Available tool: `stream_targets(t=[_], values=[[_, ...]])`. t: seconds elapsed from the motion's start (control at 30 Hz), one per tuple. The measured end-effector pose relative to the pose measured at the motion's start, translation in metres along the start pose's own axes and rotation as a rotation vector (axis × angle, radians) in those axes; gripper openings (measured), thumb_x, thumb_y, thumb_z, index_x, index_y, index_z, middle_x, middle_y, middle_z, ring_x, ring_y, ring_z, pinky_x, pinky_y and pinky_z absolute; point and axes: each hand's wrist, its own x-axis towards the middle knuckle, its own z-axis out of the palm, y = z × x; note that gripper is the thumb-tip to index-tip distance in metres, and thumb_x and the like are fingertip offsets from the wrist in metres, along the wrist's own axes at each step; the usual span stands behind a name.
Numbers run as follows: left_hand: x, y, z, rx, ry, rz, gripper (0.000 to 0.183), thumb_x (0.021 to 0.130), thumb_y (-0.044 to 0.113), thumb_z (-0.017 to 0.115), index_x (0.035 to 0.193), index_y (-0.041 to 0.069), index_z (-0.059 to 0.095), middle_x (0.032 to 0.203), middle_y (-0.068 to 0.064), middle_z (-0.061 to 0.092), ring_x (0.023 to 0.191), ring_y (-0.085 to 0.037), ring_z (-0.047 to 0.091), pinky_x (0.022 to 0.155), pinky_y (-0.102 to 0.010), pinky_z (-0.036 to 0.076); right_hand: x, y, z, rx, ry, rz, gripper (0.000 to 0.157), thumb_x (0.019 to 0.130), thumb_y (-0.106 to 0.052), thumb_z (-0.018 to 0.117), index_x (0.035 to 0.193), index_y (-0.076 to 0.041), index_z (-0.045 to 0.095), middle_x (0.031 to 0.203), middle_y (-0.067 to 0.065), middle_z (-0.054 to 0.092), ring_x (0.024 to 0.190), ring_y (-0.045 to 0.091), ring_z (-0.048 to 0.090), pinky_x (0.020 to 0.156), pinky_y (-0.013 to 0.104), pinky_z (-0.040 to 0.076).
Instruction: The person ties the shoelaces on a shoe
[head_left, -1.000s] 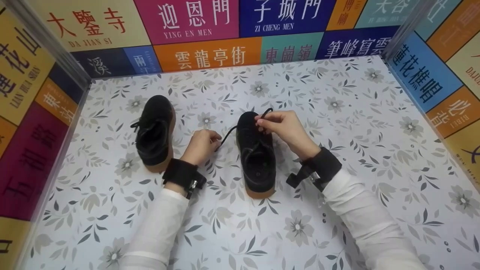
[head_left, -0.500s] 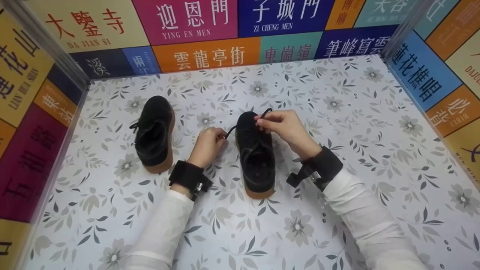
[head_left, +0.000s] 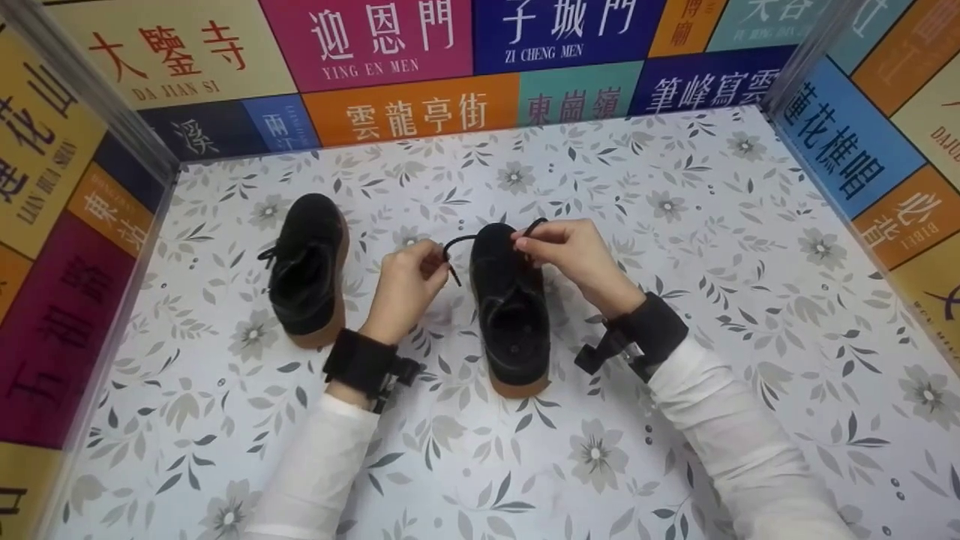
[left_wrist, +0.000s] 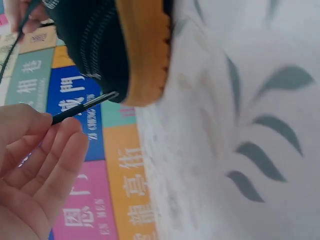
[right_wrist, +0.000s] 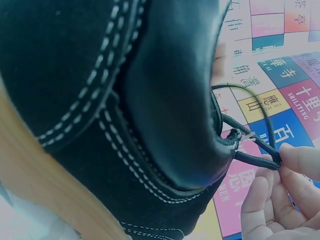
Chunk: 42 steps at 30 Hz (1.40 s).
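Note:
A black low shoe (head_left: 491,262) with white stitching and a tan sole stands upright, toe pointing away from me. Left of it, my left hand (head_left: 409,289) pinches one black shoelace (head_left: 459,238) between thumb and fingers. Past those fingertips, the lace's tipped end (left_wrist: 100,100) sticks out in the left wrist view. Over the shoe's front right side, my right hand (head_left: 574,255) pinches a lace loop (right_wrist: 257,161) close to the eyelets. How the laces cross under my right fingers is hidden in the head view.
A matching black shoe (head_left: 311,221) with a tan sole stands to the left, its lace poking out on its left side. A floral-patterned surface (head_left: 600,450) lies beneath both. Colourful lettered panels (head_left: 420,112) wall the back and sides. Black straps (head_left: 652,334) circle both wrists.
My left hand moved right toward the shoe, then slightly up and back left. The lace's end now hangs from its fingertips and the strand curves more. My right hand stays nearly still.

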Motion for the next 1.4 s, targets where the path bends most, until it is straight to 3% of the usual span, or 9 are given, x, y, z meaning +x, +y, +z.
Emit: stream_targets(t=[0.23, 0.47, 0.7, 0.9, 1.03, 1.2, 1.4], values=[[-0.008, 0.029, 0.002, -0.044, 0.107, 0.165, 0.006, 0.089, -0.006, 0.074, 0.092, -0.003, 0.07, 0.086, -0.016, 0.077, 0.075, -0.027, 0.076, 0.071, -0.036, 0.065, 0.001, 0.001, 0.001, -0.014, 0.005, -0.004, 0.01, 0.096, -0.006, 0.077, 0.099, 0.003, 0.081, 0.093, -0.011, 0.081, 0.074, 0.006, 0.065, 0.071, 0.018, 0.055], [-0.019, 0.049, 0.006, -0.052, 0.163, 0.297, 0.008, 0.09, -0.007, 0.073, 0.095, -0.002, 0.07, 0.089, -0.014, 0.076, 0.078, -0.023, 0.076, 0.075, -0.03, 0.065, 0.0, -0.001, 0.002, -0.03, -0.004, -0.01, 0.009, 0.096, -0.008, 0.077, 0.098, 0.0, 0.082, 0.098, -0.005, 0.082, 0.077, 0.007, 0.066, 0.072, 0.019, 0.055], [-0.024, 0.052, 0.018, 0.072, 0.173, 0.453, 0.013, 0.088, -0.01, 0.071, 0.097, -0.001, 0.068, 0.091, -0.012, 0.072, 0.082, -0.023, 0.072, 0.076, -0.029, 0.063, -0.003, -0.006, 0.005, -0.066, -0.019, -0.038, 0.013, 0.096, -0.009, 0.077, 0.099, 0.003, 0.081, 0.098, -0.011, 0.081, 0.076, 0.006, 0.065, 0.07, 0.018, 0.054], [-0.027, 0.046, 0.029, 0.198, 0.193, 0.585, 0.018, 0.084, -0.011, 0.073, 0.098, -0.002, 0.066, 0.096, -0.013, 0.071, 0.092, -0.028, 0.072, 0.085, -0.032, 0.065, -0.005, -0.008, 0.008, -0.089, -0.032, -0.058, 0.012, 0.096, -0.008, 0.079, 0.1, 0.002, 0.082, 0.097, -0.012, 0.081, 0.076, 0.005, 0.065, 0.07, 0.018, 0.053], [-0.027, 0.042, 0.037, 0.254, 0.21, 0.618, 0.019, 0.082, -0.011, 0.075, 0.098, -0.002, 0.068, 0.099, -0.014, 0.071, 0.095, -0.028, 0.072, 0.089, -0.032, 0.065, -0.006, -0.007, 0.009, -0.087, -0.035, -0.057, 0.016, 0.096, -0.008, 0.079, 0.104, 0.006, 0.08, 0.097, -0.012, 0.081, 0.078, 0.005, 0.065, 0.072, 0.019, 0.054], [-0.028, 0.042, 0.043, 0.294, 0.183, 0.615, 0.017, 0.084, -0.007, 0.077, 0.098, -0.001, 0.07, 0.102, -0.013, 0.072, 0.099, -0.028, 0.071, 0.095, -0.034, 0.063, -0.007, -0.007, 0.009, -0.07, -0.039, -0.052, 0.018, 0.095, -0.007, 0.079, 0.104, 0.008, 0.079, 0.098, -0.011, 0.082, 0.079, 0.006, 0.066, 0.072, 0.019, 0.054], [-0.028, 0.046, 0.046, 0.31, 0.121, 0.57, 0.009, 0.088, -0.002, 0.077, 0.096, 0.002, 0.074, 0.1, -0.008, 0.069, 0.093, -0.025, 0.066, 0.082, -0.03, 0.063, -0.008, -0.008, 0.009, -0.072, -0.044, -0.056, 0.017, 0.096, -0.007, 0.079, 0.103, 0.008, 0.08, 0.098, -0.01, 0.081, 0.084, 0.007, 0.069, 0.073, 0.019, 0.056]])
